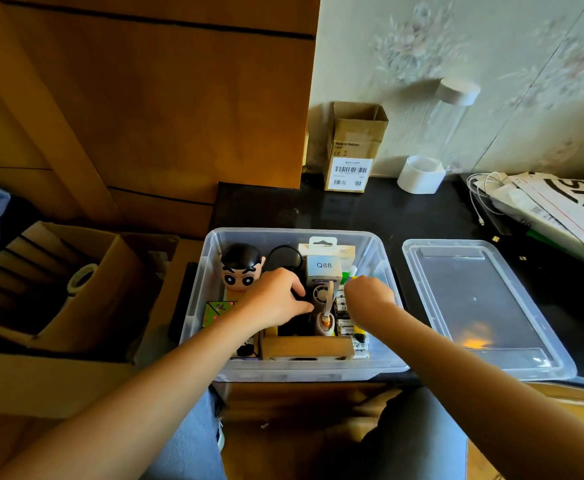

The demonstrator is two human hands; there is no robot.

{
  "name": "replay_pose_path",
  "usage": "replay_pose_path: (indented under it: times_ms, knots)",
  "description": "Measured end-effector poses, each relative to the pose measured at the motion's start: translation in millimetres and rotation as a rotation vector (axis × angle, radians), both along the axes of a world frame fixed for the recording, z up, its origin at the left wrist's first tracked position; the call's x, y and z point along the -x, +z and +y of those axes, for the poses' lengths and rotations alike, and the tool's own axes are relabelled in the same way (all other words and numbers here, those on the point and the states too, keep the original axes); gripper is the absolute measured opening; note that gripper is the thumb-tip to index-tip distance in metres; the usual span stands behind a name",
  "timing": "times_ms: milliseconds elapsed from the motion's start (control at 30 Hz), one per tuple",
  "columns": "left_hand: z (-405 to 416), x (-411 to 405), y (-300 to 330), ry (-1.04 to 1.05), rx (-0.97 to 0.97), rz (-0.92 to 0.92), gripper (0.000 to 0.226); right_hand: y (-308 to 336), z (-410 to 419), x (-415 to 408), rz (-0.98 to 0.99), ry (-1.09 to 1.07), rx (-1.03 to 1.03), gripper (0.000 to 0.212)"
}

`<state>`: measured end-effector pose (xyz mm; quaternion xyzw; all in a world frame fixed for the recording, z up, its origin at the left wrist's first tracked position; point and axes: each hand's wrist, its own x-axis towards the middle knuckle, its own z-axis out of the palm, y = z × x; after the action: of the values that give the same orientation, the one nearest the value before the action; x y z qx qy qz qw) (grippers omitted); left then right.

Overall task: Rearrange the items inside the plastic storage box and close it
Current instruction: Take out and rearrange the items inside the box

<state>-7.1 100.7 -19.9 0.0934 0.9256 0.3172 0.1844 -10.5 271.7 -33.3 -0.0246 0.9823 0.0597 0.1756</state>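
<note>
Head view: the clear plastic storage box (210,268) sits open at the bench's (370,213) near edge, long axis running away from the person; its lid (484,306) lies flat just beside it, parallel. Both hands reach inside: the left hand (276,299) curls on something dark, while the right hand's (368,294) grip cannot be told.

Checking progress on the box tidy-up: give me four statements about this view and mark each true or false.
1. The lid is on the box. False: it lies beside the box, to its right.
2. Both hands, left hand and right hand, reach into the box. True.
3. The figurine is in the box's right half. False: it stands at the far left.
4. A carton marked Q88 stands in the box. True.
</note>
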Motion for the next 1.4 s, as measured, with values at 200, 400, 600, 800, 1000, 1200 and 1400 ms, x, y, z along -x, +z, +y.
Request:
replay_pose_path:
  times_ms: [200, 400, 600, 800, 1000, 1200, 1400]
  knots:
    - [-44, -5, 14, 0.206, -0.031, 0.407, 0.01, -18, -5, 11, 0.006, -0.045, -0.071, 0.024]
    - [-84, -9, 0, 0.429, 0.208, 0.535, 0.031, -21, -6, 9, -0.069, -0.084, -0.01, 0.022]
    - [-86, -14, -21, 0.446, 0.068, 0.434, 0.035, -24, -6, 5, -0.032, -0.099, 0.009, 0.02]
    - [-87, -14, -22, 0.482, 0.019, 0.433, 0.033, -21, -7, 0, 0.028, -0.063, -0.026, 0.023]
    - [-88, -17, -22, 0.54, -0.055, 0.421, 0.036, 4, 7, -12, 0.308, -0.021, 0.176, 0.02]
    - [-89, -28, -21, 0.62, -0.168, 0.408, 0.036, 10, 38, -43, 0.609, -0.126, 0.482, 0.033]
    - [-88, -33, -21, 0.654, -0.225, 0.45, 0.033, -12, 47, -50, 0.427, -0.422, 0.877, 0.022]
